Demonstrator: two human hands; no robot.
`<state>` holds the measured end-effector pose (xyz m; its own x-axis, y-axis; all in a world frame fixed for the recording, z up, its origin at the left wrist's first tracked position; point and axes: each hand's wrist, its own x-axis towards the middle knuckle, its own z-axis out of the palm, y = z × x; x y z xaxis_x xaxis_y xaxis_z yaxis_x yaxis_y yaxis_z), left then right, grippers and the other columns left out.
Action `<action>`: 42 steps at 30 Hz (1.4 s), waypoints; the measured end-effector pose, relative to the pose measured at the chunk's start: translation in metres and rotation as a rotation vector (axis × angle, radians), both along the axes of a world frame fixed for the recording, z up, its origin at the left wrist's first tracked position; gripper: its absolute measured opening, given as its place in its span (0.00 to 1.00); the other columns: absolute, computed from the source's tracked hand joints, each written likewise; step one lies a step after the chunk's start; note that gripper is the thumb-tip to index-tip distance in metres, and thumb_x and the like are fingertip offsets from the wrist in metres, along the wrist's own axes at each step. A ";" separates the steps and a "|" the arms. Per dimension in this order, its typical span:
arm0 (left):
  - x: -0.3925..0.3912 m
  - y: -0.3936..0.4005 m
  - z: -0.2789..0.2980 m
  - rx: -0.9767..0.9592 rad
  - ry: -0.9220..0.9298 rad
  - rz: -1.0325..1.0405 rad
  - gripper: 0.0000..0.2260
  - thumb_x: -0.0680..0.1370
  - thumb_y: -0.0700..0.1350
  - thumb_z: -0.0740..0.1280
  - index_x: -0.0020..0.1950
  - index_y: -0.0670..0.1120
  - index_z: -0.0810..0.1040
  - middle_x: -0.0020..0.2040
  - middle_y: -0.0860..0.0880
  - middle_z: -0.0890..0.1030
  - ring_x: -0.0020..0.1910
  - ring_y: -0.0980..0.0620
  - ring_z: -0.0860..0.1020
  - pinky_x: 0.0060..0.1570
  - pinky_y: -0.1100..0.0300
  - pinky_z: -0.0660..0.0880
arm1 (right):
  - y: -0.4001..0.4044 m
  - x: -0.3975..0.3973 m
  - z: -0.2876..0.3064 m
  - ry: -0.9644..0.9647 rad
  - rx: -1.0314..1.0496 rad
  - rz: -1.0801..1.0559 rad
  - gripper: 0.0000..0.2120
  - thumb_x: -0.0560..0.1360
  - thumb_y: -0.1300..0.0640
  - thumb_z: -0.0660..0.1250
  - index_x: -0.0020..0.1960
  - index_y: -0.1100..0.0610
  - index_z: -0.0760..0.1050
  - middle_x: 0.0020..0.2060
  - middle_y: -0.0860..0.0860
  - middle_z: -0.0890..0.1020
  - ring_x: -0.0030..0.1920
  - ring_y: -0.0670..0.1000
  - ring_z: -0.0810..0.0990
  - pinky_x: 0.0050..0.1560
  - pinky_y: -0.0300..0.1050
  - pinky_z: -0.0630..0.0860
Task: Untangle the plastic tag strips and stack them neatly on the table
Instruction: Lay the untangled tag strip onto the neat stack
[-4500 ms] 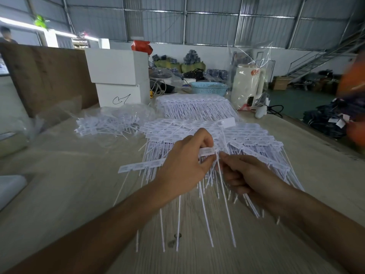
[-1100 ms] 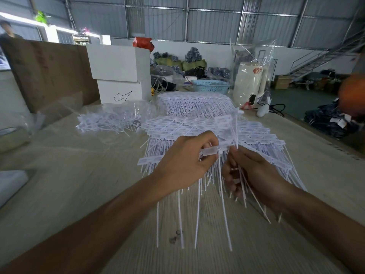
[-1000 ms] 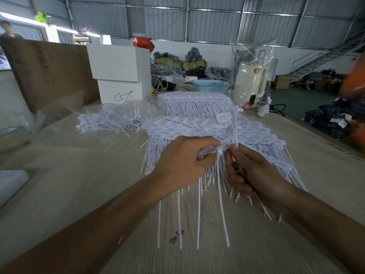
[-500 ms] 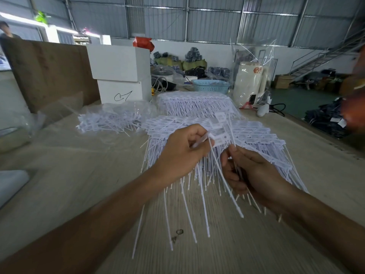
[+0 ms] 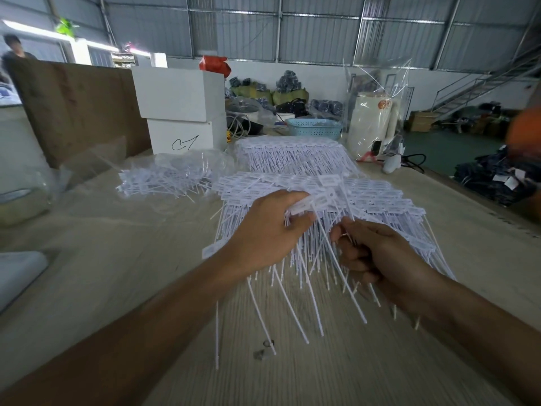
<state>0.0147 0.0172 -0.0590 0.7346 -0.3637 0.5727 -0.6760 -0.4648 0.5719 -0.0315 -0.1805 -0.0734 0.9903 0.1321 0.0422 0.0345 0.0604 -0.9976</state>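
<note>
Many strips: thin white plastic tag strips point(image 5: 304, 253), light, springy, slippery tails; take by flat heads.
Left hand point(image 5: 263, 232): fingers clamped on a bunch of heads.
Right hand point(image 5: 377, 250): fingers pinching a single tail.

Corrugated metal walls point(image 5: 322, 33), wooden table point(image 5: 102, 244)

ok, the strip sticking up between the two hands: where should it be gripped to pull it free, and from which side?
Take the strip by its stiff flat tag head, which stands clear above the stack, not by the thin tail in the right hand. Come from above and pinch the head's flat faces. The left hand already grips other heads there. Probably pull along the tail.
</note>
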 end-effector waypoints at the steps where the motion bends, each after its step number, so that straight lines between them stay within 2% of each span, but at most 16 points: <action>1: -0.001 -0.001 -0.001 0.048 0.003 -0.002 0.17 0.82 0.47 0.65 0.71 0.47 0.76 0.51 0.54 0.79 0.49 0.59 0.75 0.45 0.76 0.64 | 0.000 0.001 0.000 0.021 0.003 -0.017 0.16 0.80 0.47 0.63 0.42 0.56 0.79 0.29 0.50 0.63 0.26 0.47 0.56 0.22 0.36 0.53; 3: -0.004 -0.006 -0.004 0.086 0.053 -0.050 0.21 0.84 0.45 0.60 0.78 0.48 0.66 0.49 0.56 0.73 0.46 0.61 0.71 0.45 0.76 0.64 | 0.001 0.001 0.000 0.057 -0.010 -0.050 0.15 0.77 0.44 0.66 0.42 0.55 0.80 0.27 0.49 0.65 0.26 0.47 0.57 0.22 0.38 0.53; 5: -0.007 -0.010 -0.005 0.106 0.071 -0.096 0.23 0.85 0.44 0.58 0.80 0.47 0.60 0.47 0.56 0.68 0.45 0.62 0.70 0.44 0.76 0.64 | 0.000 0.002 -0.001 0.086 -0.005 -0.088 0.15 0.76 0.44 0.68 0.46 0.57 0.79 0.26 0.48 0.63 0.24 0.47 0.57 0.20 0.38 0.55; 8: -0.009 -0.013 -0.004 0.070 -0.006 -0.092 0.23 0.83 0.44 0.64 0.77 0.46 0.66 0.50 0.54 0.71 0.46 0.62 0.72 0.46 0.77 0.66 | -0.008 0.008 -0.002 0.109 0.073 -0.204 0.14 0.83 0.50 0.62 0.45 0.59 0.76 0.26 0.48 0.62 0.23 0.46 0.58 0.19 0.38 0.56; 10: -0.008 -0.011 -0.004 -0.037 -0.017 -0.097 0.19 0.79 0.44 0.70 0.70 0.50 0.73 0.50 0.53 0.76 0.45 0.60 0.77 0.45 0.69 0.73 | -0.011 0.010 0.000 0.121 0.131 -0.238 0.17 0.84 0.51 0.59 0.43 0.59 0.77 0.28 0.49 0.62 0.22 0.45 0.57 0.19 0.37 0.54; 12: -0.006 -0.010 -0.005 -0.114 0.017 -0.101 0.16 0.77 0.44 0.73 0.63 0.53 0.74 0.47 0.53 0.79 0.42 0.56 0.81 0.44 0.60 0.76 | -0.010 0.008 0.002 0.132 0.094 -0.175 0.19 0.83 0.46 0.60 0.42 0.58 0.79 0.27 0.48 0.63 0.24 0.46 0.56 0.20 0.37 0.53; 15: -0.005 -0.010 -0.007 -0.103 0.001 -0.096 0.16 0.75 0.46 0.76 0.58 0.51 0.74 0.48 0.55 0.81 0.45 0.58 0.81 0.43 0.67 0.75 | -0.003 0.000 0.003 0.100 -0.055 -0.009 0.22 0.75 0.37 0.67 0.40 0.56 0.81 0.28 0.49 0.61 0.27 0.48 0.54 0.24 0.40 0.49; 18: -0.006 -0.011 -0.007 -0.045 -0.010 -0.125 0.13 0.76 0.47 0.74 0.58 0.50 0.75 0.50 0.56 0.82 0.49 0.62 0.80 0.46 0.69 0.75 | 0.001 -0.004 0.004 0.030 -0.032 0.024 0.15 0.73 0.45 0.71 0.37 0.57 0.79 0.27 0.50 0.61 0.25 0.47 0.56 0.26 0.43 0.48; 22: -0.003 -0.008 -0.009 0.044 -0.002 -0.114 0.12 0.78 0.46 0.72 0.61 0.49 0.78 0.52 0.54 0.84 0.51 0.59 0.81 0.52 0.57 0.78 | -0.002 -0.002 0.007 0.052 0.095 -0.035 0.15 0.76 0.49 0.66 0.35 0.57 0.79 0.27 0.50 0.61 0.28 0.49 0.52 0.26 0.42 0.47; 26: -0.002 -0.006 -0.010 0.118 -0.080 -0.069 0.08 0.78 0.46 0.71 0.55 0.47 0.81 0.45 0.51 0.84 0.45 0.51 0.82 0.45 0.49 0.78 | 0.000 -0.004 0.005 0.007 0.072 0.026 0.16 0.77 0.48 0.65 0.38 0.59 0.79 0.28 0.52 0.61 0.32 0.54 0.48 0.26 0.44 0.47; 29: -0.001 -0.005 -0.011 0.137 -0.142 -0.065 0.07 0.80 0.44 0.68 0.57 0.45 0.81 0.47 0.49 0.84 0.47 0.48 0.81 0.46 0.48 0.76 | -0.001 -0.004 0.004 -0.060 0.002 0.017 0.18 0.78 0.48 0.64 0.39 0.60 0.79 0.27 0.51 0.63 0.28 0.50 0.54 0.27 0.44 0.47; 32: -0.001 -0.006 -0.011 0.099 -0.090 -0.106 0.06 0.82 0.42 0.66 0.55 0.44 0.81 0.44 0.48 0.84 0.42 0.48 0.81 0.43 0.48 0.76 | -0.003 -0.003 0.003 -0.121 -0.064 -0.002 0.19 0.80 0.49 0.63 0.40 0.62 0.79 0.26 0.51 0.65 0.25 0.47 0.60 0.27 0.45 0.49; 35: 0.002 -0.005 -0.010 0.031 0.017 -0.147 0.05 0.81 0.40 0.67 0.52 0.43 0.83 0.40 0.46 0.84 0.39 0.45 0.82 0.42 0.46 0.78 | -0.003 -0.004 0.002 -0.160 -0.107 -0.007 0.19 0.81 0.49 0.62 0.40 0.62 0.80 0.26 0.50 0.65 0.25 0.48 0.61 0.28 0.47 0.51; 38: 0.004 -0.003 -0.011 -0.062 0.119 -0.202 0.04 0.80 0.38 0.68 0.50 0.42 0.84 0.40 0.47 0.85 0.39 0.48 0.83 0.43 0.53 0.81 | -0.002 -0.004 0.001 -0.186 -0.145 -0.009 0.20 0.80 0.48 0.63 0.39 0.63 0.80 0.26 0.52 0.64 0.26 0.50 0.60 0.29 0.48 0.52; 40: 0.005 -0.003 -0.011 -0.090 0.160 -0.225 0.05 0.80 0.36 0.67 0.49 0.40 0.83 0.40 0.46 0.84 0.37 0.49 0.82 0.39 0.60 0.78 | -0.002 -0.004 0.002 -0.206 -0.159 -0.004 0.21 0.79 0.47 0.63 0.39 0.63 0.80 0.26 0.52 0.64 0.26 0.51 0.59 0.27 0.44 0.53; 42: 0.006 -0.002 -0.009 -0.115 0.211 -0.237 0.07 0.81 0.37 0.66 0.47 0.40 0.83 0.39 0.47 0.84 0.34 0.52 0.81 0.37 0.63 0.75 | -0.002 -0.004 0.002 -0.241 -0.212 -0.013 0.20 0.79 0.47 0.63 0.39 0.61 0.80 0.25 0.52 0.65 0.25 0.50 0.61 0.25 0.39 0.57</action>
<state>0.0208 0.0147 -0.0685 0.7442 -0.4801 0.4644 -0.6186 -0.2331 0.7504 -0.0359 -0.1823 -0.0714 0.9569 0.1501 0.2485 0.2705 -0.1500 -0.9510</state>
